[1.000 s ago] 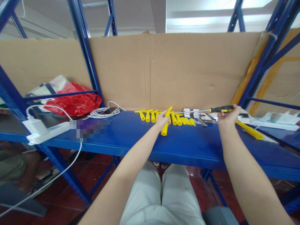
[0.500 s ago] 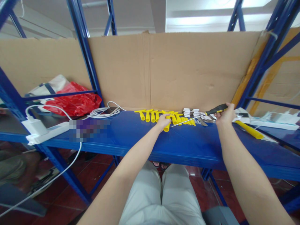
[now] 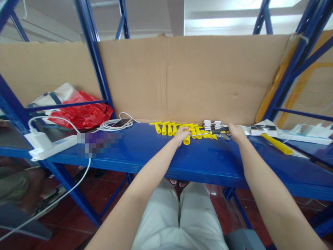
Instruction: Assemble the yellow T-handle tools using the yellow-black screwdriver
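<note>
A row of several yellow plastic tubes [image 3: 166, 127] lies along the back of the blue shelf [image 3: 145, 152]. My left hand [image 3: 181, 133] is closed on one yellow tube [image 3: 186, 139] at the right part of the row, resting on the shelf. My right hand [image 3: 236, 132] grips the black and yellow handle of a screwdriver [image 3: 217, 131]. Its thin metal shaft points left, with the tip close to the tube in my left hand. Small white pieces [image 3: 212, 124] and metal parts lie just behind the screwdriver.
A cardboard sheet [image 3: 197, 80] backs the shelf. A coiled white cable [image 3: 114, 124] and a red bag [image 3: 83, 113] lie to the left, with a white power strip [image 3: 49, 146] at the far left. A long yellow stick [image 3: 277, 144] and white boxes [image 3: 264, 129] lie right.
My left hand lowered the yellow tube from tilted up to lying on the shelf. My right hand moved left and down with the screwdriver, bringing its tip toward the tube.
</note>
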The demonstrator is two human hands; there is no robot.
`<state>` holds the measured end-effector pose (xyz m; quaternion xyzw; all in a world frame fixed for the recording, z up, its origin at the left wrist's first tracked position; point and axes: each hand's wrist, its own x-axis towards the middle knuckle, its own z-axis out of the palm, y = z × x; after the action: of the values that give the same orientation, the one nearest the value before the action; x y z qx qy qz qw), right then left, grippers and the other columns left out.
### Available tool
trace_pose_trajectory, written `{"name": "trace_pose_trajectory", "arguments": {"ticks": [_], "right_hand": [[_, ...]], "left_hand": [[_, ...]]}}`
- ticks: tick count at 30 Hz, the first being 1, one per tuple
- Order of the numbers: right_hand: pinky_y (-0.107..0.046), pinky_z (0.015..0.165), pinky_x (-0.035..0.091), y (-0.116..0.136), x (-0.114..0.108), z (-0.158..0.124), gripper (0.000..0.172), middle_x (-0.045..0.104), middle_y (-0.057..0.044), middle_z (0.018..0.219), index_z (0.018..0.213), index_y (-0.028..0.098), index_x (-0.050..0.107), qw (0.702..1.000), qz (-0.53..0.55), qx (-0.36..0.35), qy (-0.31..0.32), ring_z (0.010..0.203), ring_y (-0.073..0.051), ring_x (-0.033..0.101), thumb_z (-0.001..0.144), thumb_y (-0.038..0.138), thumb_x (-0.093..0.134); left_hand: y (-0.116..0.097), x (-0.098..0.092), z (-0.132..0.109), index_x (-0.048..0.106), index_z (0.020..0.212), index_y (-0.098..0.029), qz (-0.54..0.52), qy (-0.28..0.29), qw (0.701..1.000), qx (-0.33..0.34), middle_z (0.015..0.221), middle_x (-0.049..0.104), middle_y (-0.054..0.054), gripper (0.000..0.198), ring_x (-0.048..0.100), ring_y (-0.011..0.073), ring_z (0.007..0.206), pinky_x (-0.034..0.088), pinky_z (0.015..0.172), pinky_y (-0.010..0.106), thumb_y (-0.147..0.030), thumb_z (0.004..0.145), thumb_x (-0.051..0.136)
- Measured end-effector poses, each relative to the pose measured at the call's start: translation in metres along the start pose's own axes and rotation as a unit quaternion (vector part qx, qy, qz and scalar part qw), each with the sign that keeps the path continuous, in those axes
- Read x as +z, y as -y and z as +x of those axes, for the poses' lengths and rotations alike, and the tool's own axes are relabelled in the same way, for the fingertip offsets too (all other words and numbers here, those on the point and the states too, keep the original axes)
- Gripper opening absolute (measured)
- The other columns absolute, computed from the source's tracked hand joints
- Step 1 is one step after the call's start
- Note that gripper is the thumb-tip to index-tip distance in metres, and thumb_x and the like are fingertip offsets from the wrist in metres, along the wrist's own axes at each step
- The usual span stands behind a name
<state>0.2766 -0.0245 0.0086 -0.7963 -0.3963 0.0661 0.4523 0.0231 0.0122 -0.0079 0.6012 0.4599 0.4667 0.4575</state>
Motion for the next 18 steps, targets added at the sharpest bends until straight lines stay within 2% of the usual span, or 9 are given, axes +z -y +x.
{"name": "trace_pose_trajectory", "arguments": {"ticks": [2, 7, 12, 16, 18], "right_hand": [[-0.036, 0.074, 0.051, -0.002, 0.004, 0.003, 0.039, 0.064, -0.013, 0.069, 0.087, 0.015, 0.068, 0.999, -0.044, 0.010, 0.029, 0.084, -0.029, 0.066, 0.087, 0.046, 0.044], [-0.036, 0.060, 0.051, -0.004, 0.008, -0.001, 0.039, 0.056, -0.008, 0.053, 0.076, 0.019, 0.064, 0.987, -0.124, 0.016, 0.100, 0.063, -0.026, 0.063, 0.089, 0.047, 0.041], [-0.037, 0.058, 0.052, -0.016, 0.015, 0.006, 0.038, 0.055, -0.007, 0.055, 0.081, 0.018, 0.064, 0.983, -0.137, 0.015, 0.124, 0.060, -0.024, 0.061, 0.088, 0.049, 0.044], [-0.037, 0.055, 0.053, -0.028, 0.022, 0.018, 0.033, 0.047, -0.001, 0.046, 0.077, 0.020, 0.064, 0.985, -0.124, -0.046, 0.114, 0.052, -0.022, 0.058, 0.082, 0.051, 0.054], [-0.037, 0.055, 0.053, -0.030, 0.024, 0.021, 0.033, 0.046, -0.001, 0.045, 0.075, 0.020, 0.064, 0.984, -0.132, -0.043, 0.115, 0.051, -0.022, 0.058, 0.081, 0.051, 0.056]], "left_hand": [[0.002, 0.001, 0.001, 0.068, 0.104, -0.009, -0.003, 0.001, 1.000, 0.003, 0.112, 0.067, 0.012, 0.039, 0.063, 0.0194, 0.101, 0.048, 0.088, 0.027, -0.001, 0.067, 0.065], [0.006, 0.002, 0.004, 0.069, 0.098, -0.013, -0.008, 0.033, 0.999, -0.002, 0.104, 0.069, 0.009, 0.033, 0.064, 0.0188, 0.097, 0.048, 0.087, 0.028, -0.003, 0.067, 0.065], [0.009, 0.002, 0.005, 0.070, 0.096, -0.014, -0.004, 0.044, 0.999, 0.003, 0.101, 0.070, 0.007, 0.033, 0.064, 0.0179, 0.093, 0.048, 0.086, 0.028, -0.002, 0.065, 0.066], [0.010, 0.004, 0.004, 0.070, 0.094, -0.014, 0.010, 0.050, 0.999, 0.020, 0.102, 0.071, 0.007, 0.031, 0.063, 0.0183, 0.096, 0.047, 0.089, 0.028, -0.004, 0.064, 0.068], [0.012, 0.006, 0.004, 0.070, 0.095, -0.013, 0.019, 0.053, 0.998, 0.029, 0.105, 0.071, 0.007, 0.032, 0.063, 0.0185, 0.098, 0.046, 0.091, 0.028, -0.005, 0.064, 0.068]]}}
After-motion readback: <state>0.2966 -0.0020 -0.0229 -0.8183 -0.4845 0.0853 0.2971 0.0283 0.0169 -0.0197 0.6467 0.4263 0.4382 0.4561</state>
